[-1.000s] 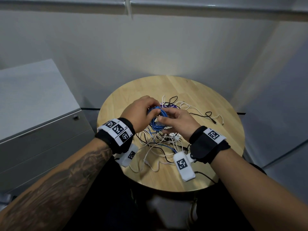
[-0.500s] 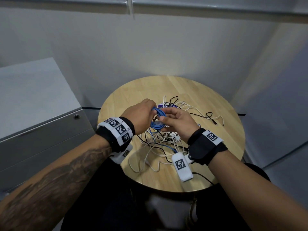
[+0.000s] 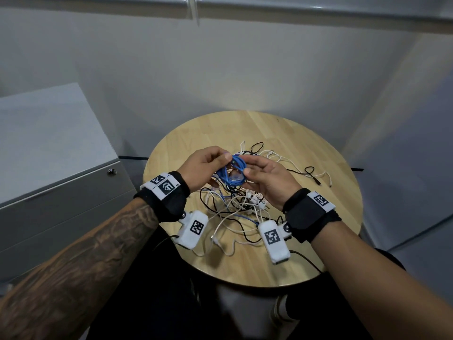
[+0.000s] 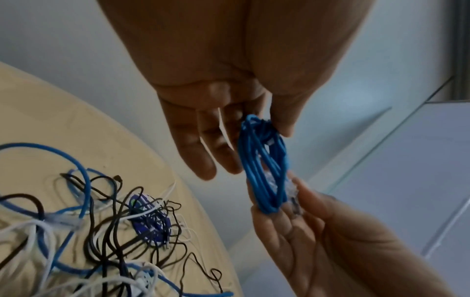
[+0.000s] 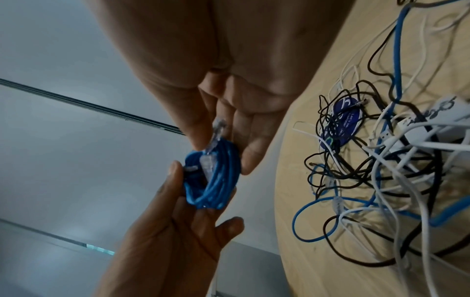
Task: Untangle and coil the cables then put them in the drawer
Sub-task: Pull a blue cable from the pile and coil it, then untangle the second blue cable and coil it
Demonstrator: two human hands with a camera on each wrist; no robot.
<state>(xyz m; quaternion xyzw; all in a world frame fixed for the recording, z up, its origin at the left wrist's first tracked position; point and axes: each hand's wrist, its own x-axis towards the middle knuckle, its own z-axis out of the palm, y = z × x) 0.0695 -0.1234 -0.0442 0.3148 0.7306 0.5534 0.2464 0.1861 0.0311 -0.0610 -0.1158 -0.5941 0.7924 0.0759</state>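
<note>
A small coil of blue cable (image 3: 232,171) with clear plugs hangs above the round wooden table (image 3: 306,143). My left hand (image 3: 224,159) pinches the coil's upper end between thumb and fingers, as the left wrist view shows on the blue coil (image 4: 264,160). My right hand (image 3: 247,169) holds the other end, its thumb and fingers on the blue coil (image 5: 216,176) and on a clear plug (image 5: 208,160). Below the hands lies a tangle of white, black and blue cables (image 3: 240,212).
A grey cabinet (image 3: 61,197) with drawer fronts and a lock (image 3: 112,172) stands left of the table. In the tangle sit a purple oval tag (image 5: 340,124) and white plugs (image 5: 432,120). Grey walls enclose the table behind and to the right.
The left hand, curled over the coil a second ago, now only pinches its end. The coil has turned and stretched into a narrow oval between both hands' fingertips.
</note>
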